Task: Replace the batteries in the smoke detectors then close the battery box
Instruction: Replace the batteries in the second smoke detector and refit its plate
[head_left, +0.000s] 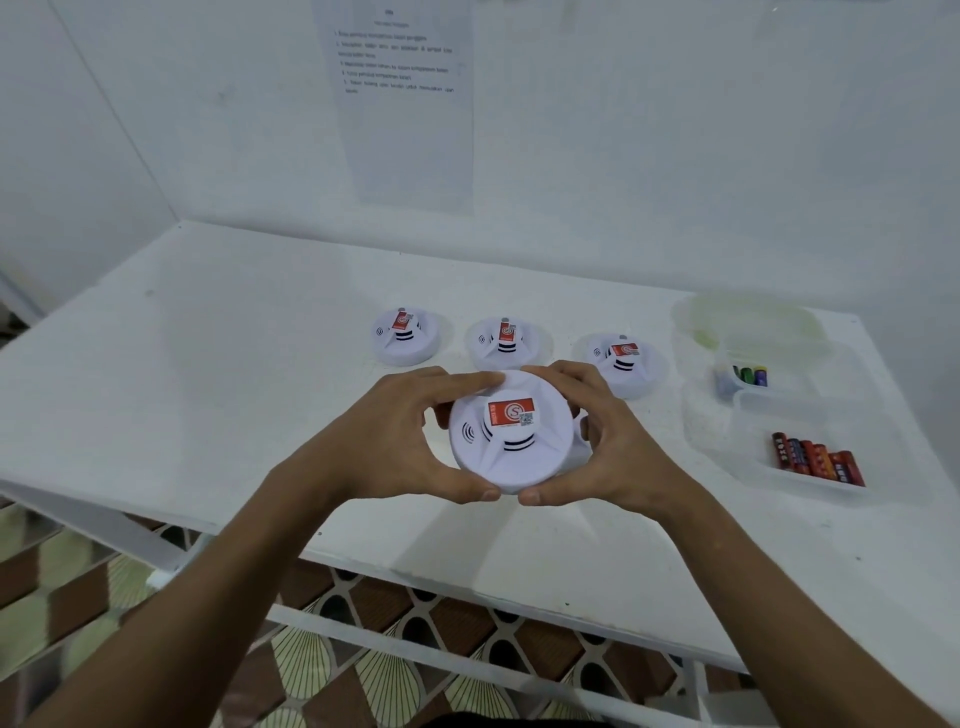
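A round white plastic smoke detector with a red label on its raised centre (511, 439) is gripped between both bare hands just above the near middle of the white table (208, 364), its face tilted toward the camera. The left hand (405, 441) wraps its left rim, fingers curled over the far edge and the thumb pressed on the near edge; the right hand (613, 447) mirrors it on the right rim, and the 2 thumb tips nearly meet at the bottom of the disc. Behind it, 3 more round white detectors stand in a row on the table: the left detector (406, 336), the middle detector (504, 343) just beyond the fingertips, and the right detector (621, 361) close behind the right hand's knuckles. Each carries the same red label. At the table's right end sits a clear plastic compartment box (779, 415), its translucent lid (748, 317) open and lying toward the wall. A small far compartment holds a few green and blue batteries (750, 375); the larger near compartment holds a row of red and black batteries (818, 460) lying side by side. A printed paper sheet (402, 104) hangs on the white wall behind the table, its text too blurred to read.
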